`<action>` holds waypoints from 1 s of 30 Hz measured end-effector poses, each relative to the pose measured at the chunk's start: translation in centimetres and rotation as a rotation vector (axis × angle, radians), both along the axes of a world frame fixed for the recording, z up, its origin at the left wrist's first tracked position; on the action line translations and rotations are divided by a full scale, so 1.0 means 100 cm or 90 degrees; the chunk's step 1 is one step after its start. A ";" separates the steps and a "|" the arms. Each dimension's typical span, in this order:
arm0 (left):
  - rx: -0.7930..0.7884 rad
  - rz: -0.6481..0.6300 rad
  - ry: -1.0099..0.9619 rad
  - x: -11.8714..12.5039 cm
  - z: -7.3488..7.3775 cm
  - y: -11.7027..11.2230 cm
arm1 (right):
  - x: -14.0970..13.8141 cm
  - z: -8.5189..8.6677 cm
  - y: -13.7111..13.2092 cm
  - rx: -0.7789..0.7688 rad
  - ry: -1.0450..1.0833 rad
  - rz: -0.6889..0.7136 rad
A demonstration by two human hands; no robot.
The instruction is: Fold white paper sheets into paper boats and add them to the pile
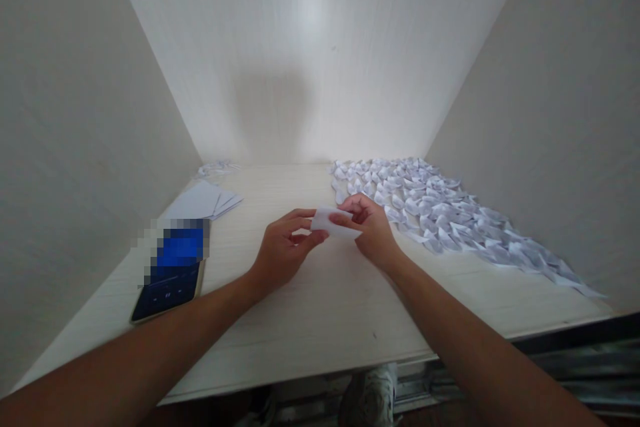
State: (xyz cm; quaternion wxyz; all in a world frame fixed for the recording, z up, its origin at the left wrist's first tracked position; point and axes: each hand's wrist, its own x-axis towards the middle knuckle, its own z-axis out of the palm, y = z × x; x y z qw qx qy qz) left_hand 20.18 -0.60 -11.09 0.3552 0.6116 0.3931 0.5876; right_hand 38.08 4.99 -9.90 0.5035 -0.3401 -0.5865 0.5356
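Both hands meet over the middle of a pale wooden table. My left hand pinches the left end of a small white folded paper between thumb and fingers. My right hand grips the paper's right end, fingers curled over it. The paper is held just above the tabletop.
A large heap of several folded white paper pieces covers the right side of the table. A stack of flat white sheets lies at the back left, with a few folded pieces behind it. A phone lies at the left. Walls enclose three sides.
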 end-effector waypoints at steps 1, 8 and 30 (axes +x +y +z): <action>-0.003 0.007 -0.006 0.000 0.000 0.000 | 0.000 0.002 -0.001 0.003 0.014 0.010; -0.076 0.038 -0.089 0.002 0.002 0.001 | 0.002 0.012 -0.010 0.012 0.031 0.039; -0.055 0.021 -0.119 0.001 0.008 0.002 | -0.001 0.009 -0.015 0.068 -0.086 0.007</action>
